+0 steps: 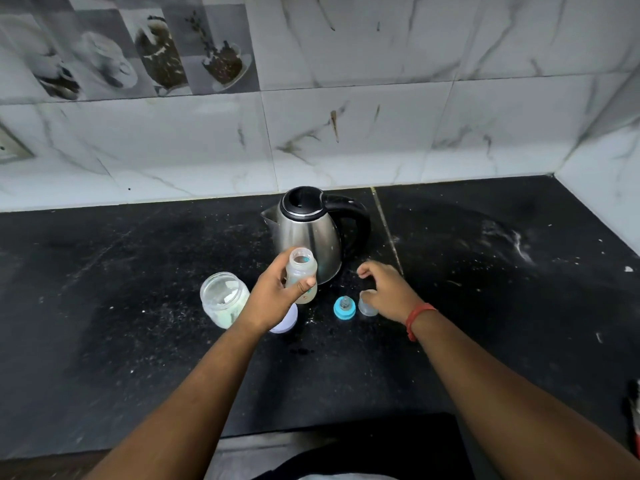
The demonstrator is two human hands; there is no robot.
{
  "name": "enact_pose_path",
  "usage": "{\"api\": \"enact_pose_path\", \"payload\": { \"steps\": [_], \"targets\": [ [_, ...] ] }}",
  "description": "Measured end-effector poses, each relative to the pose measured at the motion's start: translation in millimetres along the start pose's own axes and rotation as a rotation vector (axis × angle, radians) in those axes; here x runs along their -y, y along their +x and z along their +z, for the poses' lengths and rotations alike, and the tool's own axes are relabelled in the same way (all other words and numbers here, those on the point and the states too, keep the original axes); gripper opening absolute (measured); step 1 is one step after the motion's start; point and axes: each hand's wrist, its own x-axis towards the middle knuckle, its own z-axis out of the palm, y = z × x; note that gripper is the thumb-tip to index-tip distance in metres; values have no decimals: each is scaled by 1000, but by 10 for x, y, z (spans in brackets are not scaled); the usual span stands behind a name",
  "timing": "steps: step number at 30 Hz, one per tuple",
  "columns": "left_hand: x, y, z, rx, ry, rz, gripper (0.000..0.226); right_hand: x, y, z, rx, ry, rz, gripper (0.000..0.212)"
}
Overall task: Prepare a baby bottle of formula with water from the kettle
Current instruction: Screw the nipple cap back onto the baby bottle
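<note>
Tiled marble-look wall behind; black worktop [138,341], dusted with pale specks. Steel kettle [306,233] stands at the back, lid shut, handle to the right. Left hand [273,299] holds the bottle [300,275] upright, raised in front of the kettle, fingers [304,285] wrapped round its body. The bottle is translucent, open-necked, and appears empty. Right hand [388,292] is loosely open, fingers resting on or just over the clear cap [367,304]; a grip cannot be confirmed. Blue teat ring [345,307] lies beside the cap. Open jar [224,299] of pale powder sits left, a white lid [285,318] near it.

Judgement: bottle dismantled, filling not yet begun. Next move calls for the free hand to take the kettle handle and pour steadily into the narrow neck.
</note>
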Motion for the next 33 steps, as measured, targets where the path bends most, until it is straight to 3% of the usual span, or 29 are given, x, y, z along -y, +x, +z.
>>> {"api": "enact_pose_path", "payload": {
  "steps": [9, 19, 24, 29, 33],
  "targets": [
    [106, -132, 105, 22, 37, -44, 43, -16, -34, 427, 78, -563, -184, 90],
    [90, -218, 56, 8, 56, -68, 44, 51, 61, 473, 106, -726, -258, 65],
    [65, -226, 0, -3, 35, -49, 43, 119, 95, 443, 19, -568, -251, 47],
    [86, -211, -34, -16, 33, -37, 45, 394, 93, 174, -35, -244, -166, 41],
    [98, -182, -49, -53, 41, -18, 47, 822, 111, -188, -137, 25, -204, 39]
  ]
}}
